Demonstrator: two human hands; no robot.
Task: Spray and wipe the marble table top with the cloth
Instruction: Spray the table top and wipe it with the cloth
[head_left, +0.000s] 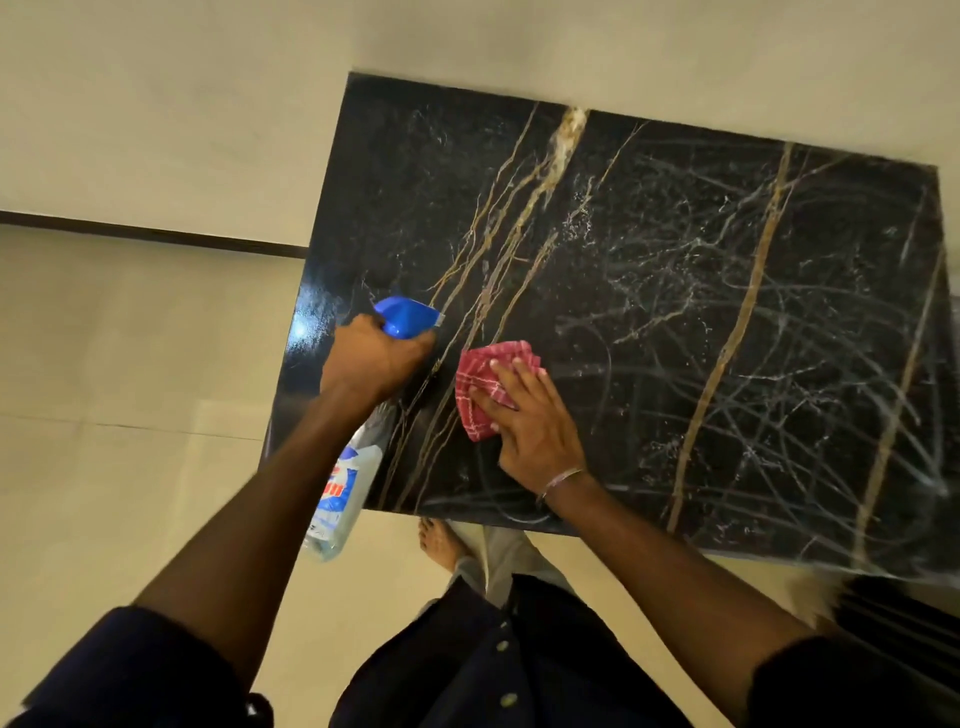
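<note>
On one marble table top (675, 312), one cloth (485, 387) under right hand (535, 426), one spray bottle (353, 467) in left hand (371, 358)

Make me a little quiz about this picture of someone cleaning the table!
1. True or false: the left hand holds the spray bottle.
2. What is the right hand pressing on the table?
A. a sponge
B. a red checked cloth
C. a paper towel
3. Fill in: the bottle's spray head is coloured ____.

Key:
1. True; the fingers wrap its neck just below the spray head.
2. B; the hand lies flat on the folded cloth, near the table's front edge.
3. Blue.
</note>
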